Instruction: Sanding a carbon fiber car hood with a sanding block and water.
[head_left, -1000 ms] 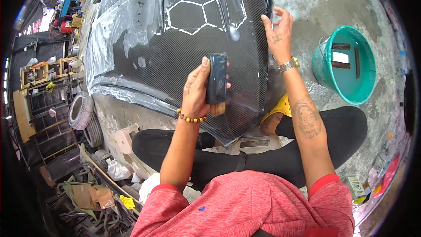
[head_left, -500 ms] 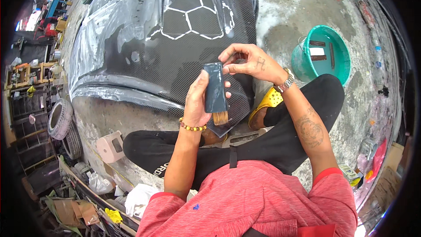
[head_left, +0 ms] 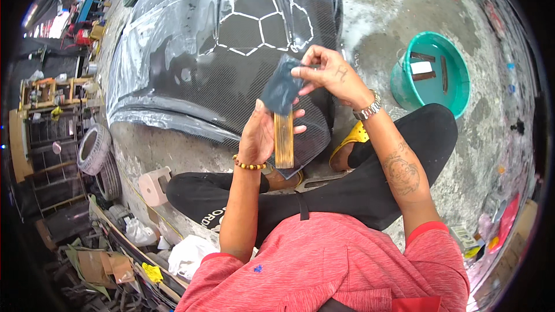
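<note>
A narrow wooden block [head_left: 284,144] rests in my left hand [head_left: 256,136], with fingertips showing past its right side and the thumb at its left. Over the block's upper end lies a dark, wet-looking, flexible sheet [head_left: 280,93] that looks like sandpaper, creased and partly off the wood. My right hand [head_left: 332,78] pinches this sheet at its right edge between thumb and fingers. Beyond both hands spreads a black car hood [head_left: 173,89] with a carbon-fibre weave, whitish smears and white-outlined hexagons.
To the right stands a green bucket [head_left: 399,89] of water with several dark strips and a white piece in it. Tires [head_left: 94,149] and a pinkish plastic stool [head_left: 153,188] are at left. Wood scraps and bags [head_left: 139,232] lie lower left. A yellow clog [head_left: 357,134] is on my foot.
My right hand has pulled the dark sheet up and loosened it from the wooden block, so more bare wood shows. The left hand still holds the block. The view has shifted slightly.
</note>
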`<state>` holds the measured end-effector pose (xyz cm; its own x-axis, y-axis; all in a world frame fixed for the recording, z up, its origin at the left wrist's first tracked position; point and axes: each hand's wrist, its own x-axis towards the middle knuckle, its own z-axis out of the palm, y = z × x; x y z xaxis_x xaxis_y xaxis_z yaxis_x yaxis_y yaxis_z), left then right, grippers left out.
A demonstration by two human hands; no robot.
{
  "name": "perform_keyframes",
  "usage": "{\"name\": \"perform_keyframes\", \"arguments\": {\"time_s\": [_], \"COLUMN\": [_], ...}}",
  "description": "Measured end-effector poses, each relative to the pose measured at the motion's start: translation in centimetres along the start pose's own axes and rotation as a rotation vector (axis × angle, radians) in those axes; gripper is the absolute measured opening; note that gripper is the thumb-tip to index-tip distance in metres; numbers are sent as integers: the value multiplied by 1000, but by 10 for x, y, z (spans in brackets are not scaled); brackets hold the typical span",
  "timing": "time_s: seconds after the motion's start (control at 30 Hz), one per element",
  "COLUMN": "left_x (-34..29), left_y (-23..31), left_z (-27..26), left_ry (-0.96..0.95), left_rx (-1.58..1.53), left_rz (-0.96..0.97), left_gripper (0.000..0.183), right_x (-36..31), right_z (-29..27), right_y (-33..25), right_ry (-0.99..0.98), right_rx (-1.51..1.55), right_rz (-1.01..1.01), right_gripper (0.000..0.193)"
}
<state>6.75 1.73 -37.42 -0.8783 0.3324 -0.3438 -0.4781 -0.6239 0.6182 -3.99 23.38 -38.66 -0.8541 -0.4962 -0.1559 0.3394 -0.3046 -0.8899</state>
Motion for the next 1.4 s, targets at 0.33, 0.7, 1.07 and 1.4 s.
{"name": "perform_keyframes", "arguments": {"time_s": [0.33, 0.7, 1.07, 1.4], "left_x": [24, 25, 13, 16], "left_y": [17, -1, -7, -11], "left_z": [-16, 6, 8, 13], "left_ry": [-82, 220, 253, 207], "left_rx": [-186, 350, 277, 277], "left_rz": [-139, 233, 67, 299], "left_gripper": [70, 40, 38, 53], "right_x": [-9, -5, -4, -10], "right_z": [-20, 12, 6, 6], "right_y": [-10, 1, 5, 0], "right_ry": [30, 177, -162, -89], "right_rx": [301, -229, -421, -160], "right_rz": [-14, 27, -182, -102], "right_gripper": [31, 51, 28, 40]}}
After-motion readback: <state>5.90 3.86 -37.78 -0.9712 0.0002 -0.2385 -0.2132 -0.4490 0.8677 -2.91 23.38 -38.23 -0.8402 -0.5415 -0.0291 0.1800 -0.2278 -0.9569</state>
